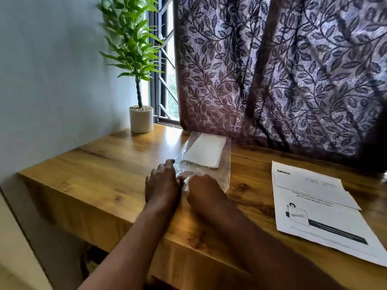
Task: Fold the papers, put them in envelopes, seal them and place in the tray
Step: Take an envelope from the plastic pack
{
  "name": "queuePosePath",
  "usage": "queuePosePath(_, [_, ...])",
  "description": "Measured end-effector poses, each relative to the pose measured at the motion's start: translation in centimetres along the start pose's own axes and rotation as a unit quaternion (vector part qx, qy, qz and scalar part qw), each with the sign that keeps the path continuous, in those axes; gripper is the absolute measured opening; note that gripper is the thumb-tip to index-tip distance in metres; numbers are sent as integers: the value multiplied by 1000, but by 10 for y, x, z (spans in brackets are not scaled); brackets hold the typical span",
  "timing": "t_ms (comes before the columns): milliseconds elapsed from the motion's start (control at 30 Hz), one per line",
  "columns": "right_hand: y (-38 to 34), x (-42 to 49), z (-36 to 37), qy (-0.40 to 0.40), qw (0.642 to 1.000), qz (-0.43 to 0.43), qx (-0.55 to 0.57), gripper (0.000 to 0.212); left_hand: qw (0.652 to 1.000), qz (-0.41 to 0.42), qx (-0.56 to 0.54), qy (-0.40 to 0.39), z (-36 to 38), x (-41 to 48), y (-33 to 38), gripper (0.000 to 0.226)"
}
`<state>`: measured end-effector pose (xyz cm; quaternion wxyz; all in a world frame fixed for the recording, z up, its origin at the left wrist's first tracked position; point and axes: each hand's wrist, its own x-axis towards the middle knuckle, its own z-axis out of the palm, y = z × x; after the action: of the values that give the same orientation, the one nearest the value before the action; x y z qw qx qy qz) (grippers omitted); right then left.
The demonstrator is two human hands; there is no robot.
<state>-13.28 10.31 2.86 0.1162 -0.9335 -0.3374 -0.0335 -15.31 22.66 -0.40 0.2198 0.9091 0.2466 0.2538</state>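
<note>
Envelopes (204, 151) lie flat inside crinkly clear bag (224, 174).

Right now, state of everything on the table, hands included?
plastic bag: flat on table, near end gripped
envelopes: stacked inside the bag
papers: flat, unfolded, overlapping, at right
left hand: grips bag's near end
right hand: grips bag's near end
potted plant: upright, far corner
curtain: drawn, gap at left
</note>
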Motion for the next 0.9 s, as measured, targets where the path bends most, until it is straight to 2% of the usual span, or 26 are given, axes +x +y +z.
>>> queuePosePath(167, [1,17,0,-47,996,61,-50,40,1000,2,-12,3,0,-1,0,59])
queuePosePath(367, [4,58,15,-97,989,107,1,71,1000,-5,-17,9,-1,1,0,63])
queuePosePath(567, [16,78,19,-71,987,135,55,48,1000,-10,-15,7,1,0,1,69])
queuePosePath(667, [20,85,13,-50,976,175,121,63,1000,-5,-16,16,2,0,1,68])
queuePosePath(733, [24,89,9,-24,953,215,211,61,999,0,-18,27,2,-1,1,68])
queuePosePath(800, [26,86,9,8,898,269,348,40,999,3,-17,30,2,-1,1,66])
queuePosePath(900, [28,87,11,35,882,252,397,25,1000,0,-16,24,3,1,1,65])
